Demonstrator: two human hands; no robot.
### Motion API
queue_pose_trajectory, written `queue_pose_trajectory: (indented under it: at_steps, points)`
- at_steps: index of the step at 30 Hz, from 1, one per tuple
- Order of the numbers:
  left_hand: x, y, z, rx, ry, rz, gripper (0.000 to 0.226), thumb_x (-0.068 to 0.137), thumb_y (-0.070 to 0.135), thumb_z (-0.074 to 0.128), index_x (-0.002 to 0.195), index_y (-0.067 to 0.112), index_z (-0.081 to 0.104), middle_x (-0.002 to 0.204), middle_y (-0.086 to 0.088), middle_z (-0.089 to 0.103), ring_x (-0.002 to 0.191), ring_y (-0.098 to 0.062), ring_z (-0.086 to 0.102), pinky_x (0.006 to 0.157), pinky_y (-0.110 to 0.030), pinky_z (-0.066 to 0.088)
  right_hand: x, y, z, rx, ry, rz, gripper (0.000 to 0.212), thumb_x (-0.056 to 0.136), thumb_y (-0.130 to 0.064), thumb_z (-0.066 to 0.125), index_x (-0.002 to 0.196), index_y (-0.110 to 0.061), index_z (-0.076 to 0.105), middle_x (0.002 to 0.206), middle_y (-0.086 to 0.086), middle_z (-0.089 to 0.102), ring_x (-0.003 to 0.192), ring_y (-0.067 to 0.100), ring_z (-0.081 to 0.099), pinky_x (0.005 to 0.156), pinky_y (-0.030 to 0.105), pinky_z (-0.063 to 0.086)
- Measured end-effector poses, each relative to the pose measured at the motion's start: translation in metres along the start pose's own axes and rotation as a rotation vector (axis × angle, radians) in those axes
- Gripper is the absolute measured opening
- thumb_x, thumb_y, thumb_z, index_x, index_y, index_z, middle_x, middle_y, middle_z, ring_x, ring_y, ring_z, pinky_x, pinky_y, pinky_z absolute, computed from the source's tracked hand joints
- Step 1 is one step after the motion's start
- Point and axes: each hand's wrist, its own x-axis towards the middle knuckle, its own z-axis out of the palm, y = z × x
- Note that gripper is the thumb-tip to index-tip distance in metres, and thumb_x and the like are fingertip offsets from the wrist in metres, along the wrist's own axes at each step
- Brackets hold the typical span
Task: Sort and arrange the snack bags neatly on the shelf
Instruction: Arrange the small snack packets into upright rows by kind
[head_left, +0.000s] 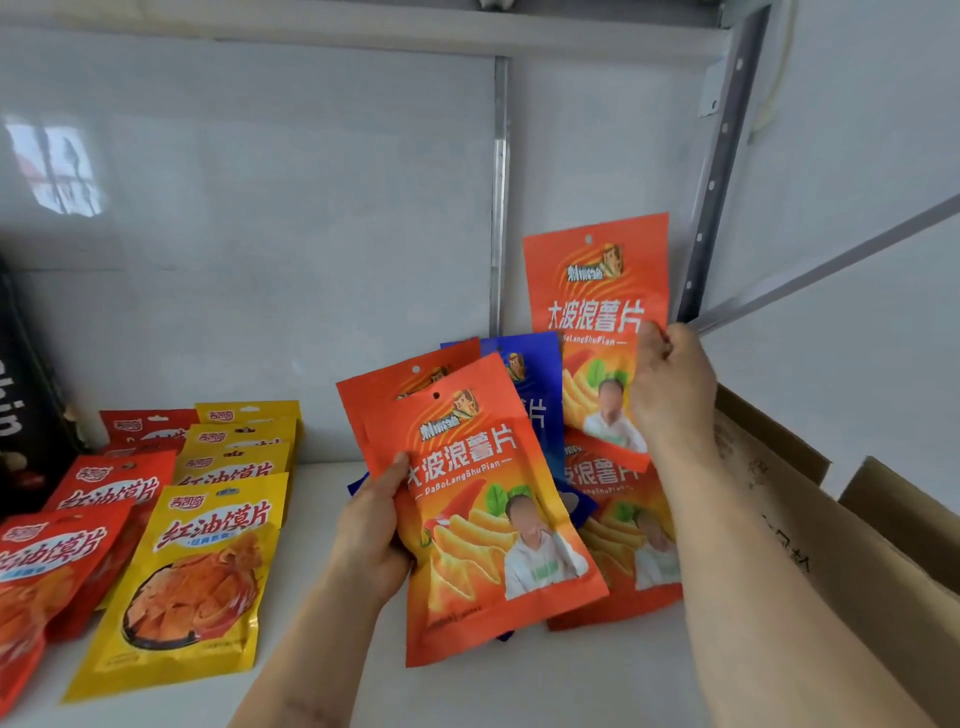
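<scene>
Left hand (371, 525) grips stacked orange chip bags (483, 514) at frame centre, right hand (670, 379) pinches another orange bag (597, 312) upright at its edge; bags likely light, crinkly, slick, best held by side seams.

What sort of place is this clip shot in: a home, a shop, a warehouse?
Most likely a small shop or stockroom. A white shelf on a slotted metal upright holds rows of identical yellow snack bags, and an open cardboard carton sits beside it.
</scene>
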Motion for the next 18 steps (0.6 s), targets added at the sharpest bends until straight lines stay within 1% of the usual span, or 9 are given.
queue_pose_trajectory:
  at_steps: [2, 4, 5, 7, 9, 11, 13, 15, 18]
  points:
    - [0.001, 0.005, -0.001, -0.008, 0.044, 0.073, 0.029, 0.097, 0.034, 0.061, 0.115, 0.012, 0.064, 0.102, -0.016, 0.076, 0.084, -0.033, 0.074, 0.080, -0.052, 0.059, -0.003, -0.010, -0.014, -0.087, 0.029, -0.065, 0.038, 0.099, -0.048, 0.040, 0.118, -0.015, 0.047, 0.111, -0.001, 0.062, 0.097, 0.015, 0.063, 0.071, 0.029, 0.052]
    - [0.002, 0.008, -0.004, 0.002, 0.086, 0.129, 0.025, 0.097, 0.035, 0.061, 0.111, 0.015, 0.065, 0.097, -0.013, 0.077, 0.082, -0.031, 0.074, 0.087, -0.055, 0.056, -0.006, -0.018, -0.025, -0.187, 0.082, -0.119, 0.040, 0.098, -0.051, 0.038, 0.117, -0.016, 0.046, 0.114, 0.003, 0.065, 0.100, 0.021, 0.067, 0.081, 0.040, 0.057]
    - [0.003, 0.008, -0.005, 0.009, 0.105, 0.146, 0.024, 0.097, 0.035, 0.061, 0.111, 0.016, 0.065, 0.097, -0.012, 0.078, 0.084, -0.032, 0.074, 0.090, -0.057, 0.055, -0.007, -0.020, -0.029, -0.227, 0.111, -0.137, 0.041, 0.098, -0.052, 0.036, 0.115, -0.016, 0.047, 0.113, 0.004, 0.066, 0.099, 0.023, 0.069, 0.083, 0.043, 0.058]
    - [0.003, 0.007, -0.007, 0.019, 0.129, 0.161, 0.027, 0.097, 0.036, 0.061, 0.115, 0.017, 0.064, 0.098, -0.011, 0.078, 0.089, -0.033, 0.074, 0.091, -0.058, 0.054, -0.009, -0.026, -0.037, -0.258, 0.173, -0.157, 0.042, 0.100, -0.052, 0.035, 0.113, -0.015, 0.049, 0.109, 0.005, 0.068, 0.094, 0.026, 0.069, 0.080, 0.042, 0.057]
    - [0.003, 0.005, -0.005, 0.030, 0.146, 0.170, 0.027, 0.096, 0.037, 0.061, 0.115, 0.018, 0.064, 0.098, -0.010, 0.078, 0.089, -0.033, 0.074, 0.090, -0.058, 0.055, -0.011, -0.033, -0.048, -0.237, 0.240, -0.178, 0.041, 0.101, -0.049, 0.037, 0.114, -0.013, 0.052, 0.105, 0.004, 0.068, 0.090, 0.026, 0.068, 0.075, 0.036, 0.053]
    - [0.002, 0.004, -0.003, 0.035, 0.151, 0.176, 0.027, 0.096, 0.038, 0.062, 0.114, 0.019, 0.065, 0.096, -0.009, 0.078, 0.089, -0.033, 0.074, 0.089, -0.057, 0.056, -0.016, -0.040, -0.056, -0.210, 0.240, -0.210, 0.038, 0.101, -0.046, 0.042, 0.116, -0.013, 0.054, 0.102, 0.002, 0.067, 0.086, 0.024, 0.064, 0.072, 0.033, 0.049]
    - [0.001, 0.003, -0.001, 0.047, 0.148, 0.176, 0.026, 0.096, 0.038, 0.063, 0.112, 0.019, 0.065, 0.095, -0.008, 0.078, 0.087, -0.032, 0.075, 0.088, -0.056, 0.056, -0.024, -0.041, -0.052, -0.213, 0.108, -0.230, 0.030, 0.101, -0.042, 0.045, 0.112, -0.017, 0.058, 0.091, -0.001, 0.067, 0.071, 0.021, 0.064, 0.065, 0.033, 0.051]
    - [0.000, 0.003, -0.001, 0.060, 0.146, 0.175, 0.026, 0.096, 0.038, 0.062, 0.111, 0.018, 0.067, 0.095, -0.007, 0.078, 0.088, -0.031, 0.074, 0.090, -0.055, 0.056, -0.037, -0.032, -0.033, -0.279, -0.127, -0.222, 0.025, 0.101, -0.043, 0.045, 0.104, -0.024, 0.060, 0.076, 0.000, 0.069, 0.056, 0.021, 0.067, 0.060, 0.039, 0.057]
    - [0.000, 0.003, -0.002, 0.072, 0.162, 0.166, 0.033, 0.095, 0.044, 0.061, 0.115, 0.018, 0.069, 0.096, -0.007, 0.078, 0.086, -0.030, 0.073, 0.092, -0.055, 0.055, -0.064, -0.006, -0.001, -0.468, -0.433, -0.199, 0.026, 0.100, -0.045, 0.044, 0.094, -0.024, 0.058, 0.071, 0.002, 0.068, 0.062, 0.023, 0.068, 0.065, 0.043, 0.058]
